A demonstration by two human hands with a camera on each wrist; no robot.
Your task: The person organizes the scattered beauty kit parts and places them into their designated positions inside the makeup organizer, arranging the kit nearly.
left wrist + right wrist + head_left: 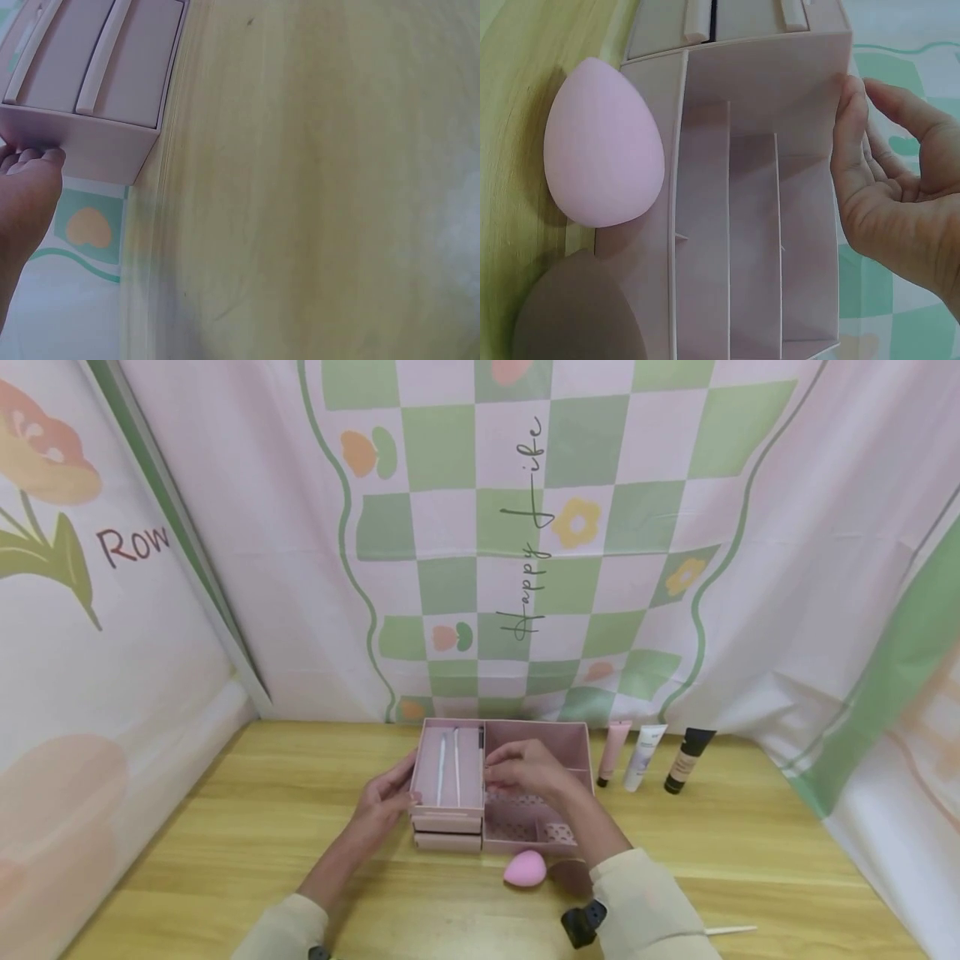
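Observation:
A pink desk organizer (537,732) stands on the table, its drawers on the left and divided compartments on the right. Two slim sticks, one pale blue (441,768) and one white (457,767), lie on the drawer section's top. My left hand (384,797) touches the organizer's left side, thumb near the front top corner; the left wrist view shows its fingers (30,157) against the side wall. My right hand (528,768) is over the compartments, fingertips touching the top edge of the drawer section's wall. In the right wrist view nothing shows between thumb and fingers.
A pink egg-shaped sponge (525,868) lies before the organizer, beside a brown one (581,319). Right of it stand a pink tube (615,752), a white tube (645,758) and a black-capped tube (688,762). A pale stick (732,930) lies near the right sleeve.

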